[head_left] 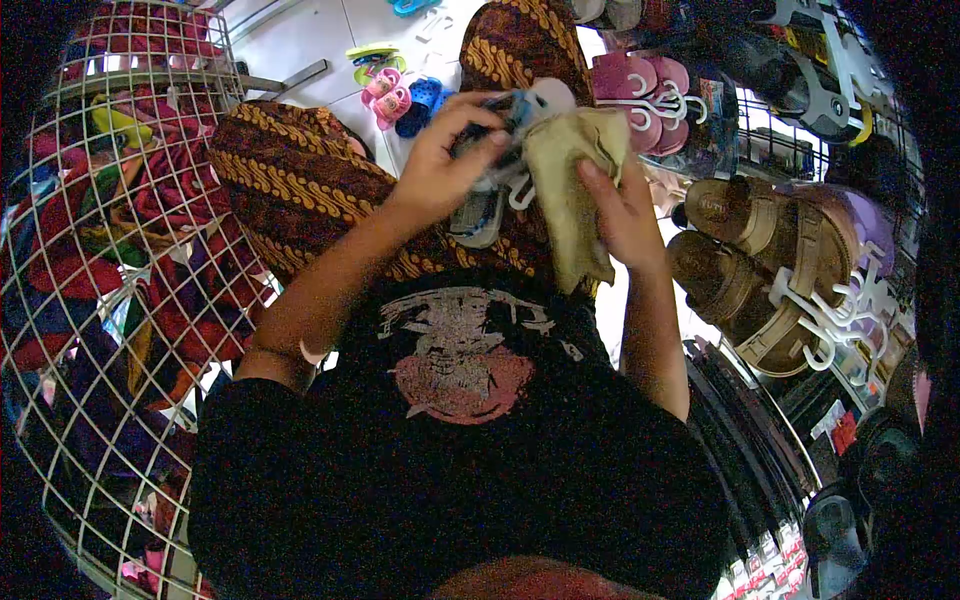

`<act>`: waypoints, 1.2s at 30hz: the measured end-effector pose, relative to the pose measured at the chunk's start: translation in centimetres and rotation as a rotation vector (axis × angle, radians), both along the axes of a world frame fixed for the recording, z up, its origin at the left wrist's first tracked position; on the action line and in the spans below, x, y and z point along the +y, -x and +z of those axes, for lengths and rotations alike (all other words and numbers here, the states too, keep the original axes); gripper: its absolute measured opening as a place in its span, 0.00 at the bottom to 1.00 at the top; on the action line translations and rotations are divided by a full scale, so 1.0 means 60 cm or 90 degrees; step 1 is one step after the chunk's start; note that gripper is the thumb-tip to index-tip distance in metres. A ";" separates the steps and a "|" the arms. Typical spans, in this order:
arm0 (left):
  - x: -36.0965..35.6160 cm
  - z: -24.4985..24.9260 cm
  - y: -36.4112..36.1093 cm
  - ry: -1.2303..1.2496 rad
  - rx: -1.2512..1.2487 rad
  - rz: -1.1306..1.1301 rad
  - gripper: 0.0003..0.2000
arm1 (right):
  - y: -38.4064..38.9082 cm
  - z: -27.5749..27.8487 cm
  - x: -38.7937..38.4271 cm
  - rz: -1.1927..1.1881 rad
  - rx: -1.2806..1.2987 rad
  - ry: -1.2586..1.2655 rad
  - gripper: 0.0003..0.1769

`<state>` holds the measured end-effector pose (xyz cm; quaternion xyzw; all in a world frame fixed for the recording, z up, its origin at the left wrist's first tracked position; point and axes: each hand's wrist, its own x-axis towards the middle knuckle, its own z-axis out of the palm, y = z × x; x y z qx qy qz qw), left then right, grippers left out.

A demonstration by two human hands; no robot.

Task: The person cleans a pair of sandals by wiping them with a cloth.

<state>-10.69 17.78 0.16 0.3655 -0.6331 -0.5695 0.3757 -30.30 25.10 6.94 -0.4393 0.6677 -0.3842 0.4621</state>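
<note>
Cloth (570, 190) sat bunched in the right hand (632, 212) above the patterned trousers (300, 190); there, the left hand (450, 155) gripped and partly hid a grey sandal (478, 222). Left of the trousers stood a wire basket (60, 330), right hung brown sandals (708, 268); pink clogs (387, 100) lay beyond.

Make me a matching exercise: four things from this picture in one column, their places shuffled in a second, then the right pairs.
Things
1. Pale yellow cloth
2. Pink clogs
3. Brown sandals
4. Batik-patterned legwear

Places
A. On the floor, beside blue clogs
B. Over the person's legs
C. In the grip of the right hand
D. At the picture's right, with white hangers

Pairs: 1-C; 2-A; 3-D; 4-B
</note>
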 end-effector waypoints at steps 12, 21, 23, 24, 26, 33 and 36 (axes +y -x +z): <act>-0.032 0.074 -0.090 -0.244 -0.413 -0.177 0.23 | 0.013 -0.010 -0.019 -0.176 0.012 -0.285 0.31; -0.003 0.037 -0.108 -0.358 -0.257 -0.313 0.31 | 0.039 -0.070 -0.014 -0.247 -0.082 -0.263 0.29; -0.004 0.045 -0.106 -0.436 -0.178 -0.254 0.31 | 0.032 -0.051 -0.022 -0.259 -0.155 -0.272 0.30; -0.004 0.053 -0.104 -0.476 -0.138 -0.225 0.32 | 0.032 -0.051 -0.022 -0.267 -0.174 -0.264 0.29; 0.003 0.065 -0.093 -0.341 -0.208 -0.155 0.33 | 0.031 -0.057 -0.018 -0.282 -0.215 -0.249 0.27; 0.005 0.089 -0.063 -0.129 -0.352 -0.034 0.35 | 0.045 -0.073 -0.013 -0.297 -0.262 -0.259 0.29; 0.004 0.087 -0.060 -0.120 -0.368 -0.026 0.34 | 0.051 -0.087 -0.011 -0.293 -0.292 -0.247 0.29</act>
